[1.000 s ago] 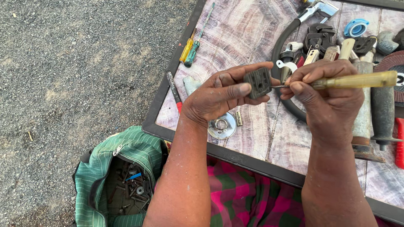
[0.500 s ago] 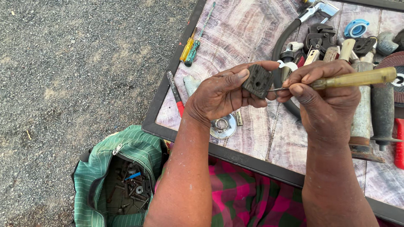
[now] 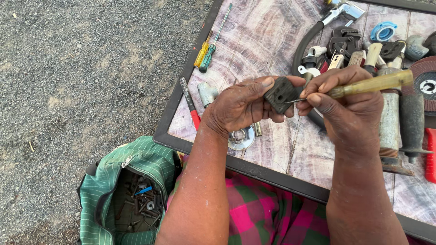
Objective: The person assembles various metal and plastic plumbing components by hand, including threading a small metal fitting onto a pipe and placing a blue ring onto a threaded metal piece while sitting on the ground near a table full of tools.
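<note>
At the bottom of the frame, a pink-and-green checked cloth [image 3: 254, 213] is seen between the two forearms, and at the lower left a green striped bag [image 3: 136, 165] lies open on the gravel ground [image 3: 81, 68], with screws and small metal parts visible inside.

Just above centre, a small dark block [image 3: 280, 93] is shown: roughly square, black and dusty, with small holes in its upper face, and tilted. It is pinched in the grip of the left hand [image 3: 238, 106], the thumb laid along its upper edge and the fingers curled beneath it, so that it is held clear above the counter [image 3: 272, 145].

The right hand [image 3: 349, 106] is clenched around a screwdriver with a yellowish handle [image 3: 370, 84]; the handle projects toward the upper right, and the thin metal tip is brought against the right side of the block.

Beneath the left hand, a round metal disc [image 3: 240, 138] rests on the counter. Further up, at the upper centre, a yellow and a green screwdriver [image 3: 205, 53] lie side by side, and a red-handled tool [image 3: 190, 106] lies along the counter's left edge. At the upper right, a blue ring [image 3: 383, 31], a black hose [image 3: 304, 41] and assorted tools are heaped.
</note>
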